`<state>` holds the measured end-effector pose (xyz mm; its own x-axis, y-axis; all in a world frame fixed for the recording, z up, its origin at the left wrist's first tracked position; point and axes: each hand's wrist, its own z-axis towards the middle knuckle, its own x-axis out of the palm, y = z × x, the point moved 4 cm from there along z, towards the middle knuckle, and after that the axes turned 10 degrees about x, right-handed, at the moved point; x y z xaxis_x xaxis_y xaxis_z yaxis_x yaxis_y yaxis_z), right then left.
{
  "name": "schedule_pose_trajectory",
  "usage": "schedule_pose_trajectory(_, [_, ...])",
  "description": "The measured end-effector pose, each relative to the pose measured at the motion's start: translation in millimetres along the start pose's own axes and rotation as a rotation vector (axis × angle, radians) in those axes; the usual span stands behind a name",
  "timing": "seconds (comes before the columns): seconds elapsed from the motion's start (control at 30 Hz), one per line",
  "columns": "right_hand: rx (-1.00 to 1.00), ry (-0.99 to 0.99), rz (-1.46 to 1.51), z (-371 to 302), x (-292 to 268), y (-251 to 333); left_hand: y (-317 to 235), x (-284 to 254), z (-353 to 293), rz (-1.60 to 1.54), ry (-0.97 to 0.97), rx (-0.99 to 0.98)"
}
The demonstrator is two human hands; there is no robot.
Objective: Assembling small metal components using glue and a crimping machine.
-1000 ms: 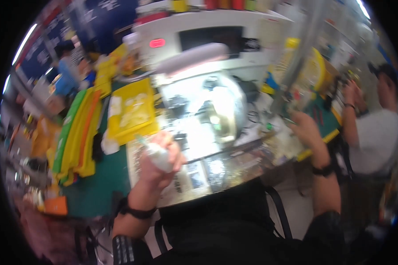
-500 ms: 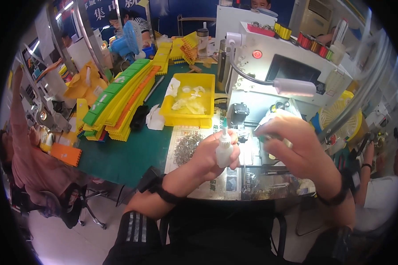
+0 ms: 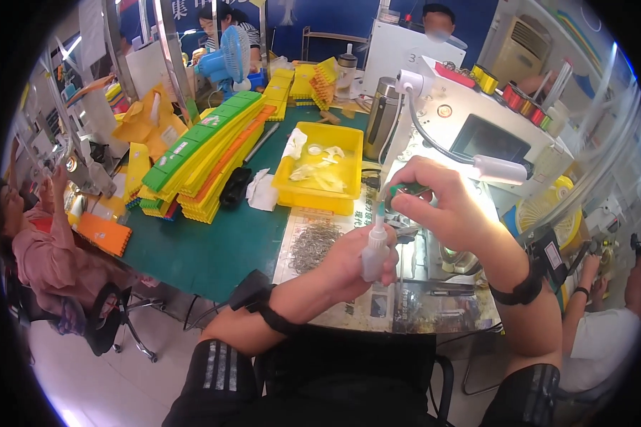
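Observation:
My left hand (image 3: 360, 260) is closed round a small translucent white squeeze bottle (image 3: 375, 255), held upright with its thin green-based dispensing tip (image 3: 380, 211) pointing up. Just above and to the right of that tip, my right hand (image 3: 441, 203) pinches a small green thing (image 3: 404, 190); its kind is partly hidden by the fingers. Thing and tip are close together, and I cannot tell whether they touch. Below the left wrist lies a pile of small metal pieces (image 3: 313, 245) on newspaper (image 3: 303, 220).
A yellow bin (image 3: 319, 201) holding water and pale scraps stands ahead, with white tissue (image 3: 262, 191) beside it. Stacked green, yellow and orange strips (image 3: 206, 146) fill the left. At right are a white machine (image 3: 434, 110) and a bendable lamp (image 3: 500, 169). Other people sit on both sides.
My right hand has moved left and up, bringing the green thing to the bottle's tip. The left hand still grips the bottle. The whole view has shifted slightly.

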<state>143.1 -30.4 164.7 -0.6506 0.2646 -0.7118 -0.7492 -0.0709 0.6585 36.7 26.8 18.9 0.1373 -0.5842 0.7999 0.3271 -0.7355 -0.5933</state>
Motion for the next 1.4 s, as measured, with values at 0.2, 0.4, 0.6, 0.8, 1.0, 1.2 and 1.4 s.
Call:
schedule_pose_trajectory(0.2, [-0.018, -0.044, 0.083, 3.7, 3.8, -3.4, -2.2, -0.6, -0.9, 0.059, -0.008, 0.01])
schedule_pose_trajectory(0.4, [0.248, 0.059, 0.11, 4.6, 0.8, -4.1, -2.8, -1.1, -1.5, 0.036, 0.005, 0.007])
schedule_pose_trajectory(0.6, [0.188, 0.045, -0.075, 10.0, -4.4, 7.5, -3.4, -4.5, -0.8, 0.044, 0.008, 0.008])
schedule_pose_trajectory(0.8, [-0.048, -0.012, -0.108, 15.1, 0.9, 7.8, -2.6, -3.1, -0.6, 0.029, 0.011, 0.02])
schedule_pose_trajectory(1.0, [0.065, 0.0, -0.069, 21.1, -0.1, 2.3, -2.9, -5.9, -0.4, 0.011, 0.013, 0.007])
schedule_pose_trajectory(1.2, [0.094, 0.043, -0.136, 23.0, -1.2, 6.1, -3.1, -4.3, -1.1, 0.002, 0.037, 0.011])
schedule_pose_trajectory(1.4, [0.087, -0.004, -0.166, 22.1, -1.4, -0.2, -1.6, -5.0, -1.3, -0.002, 0.04, 0.013])
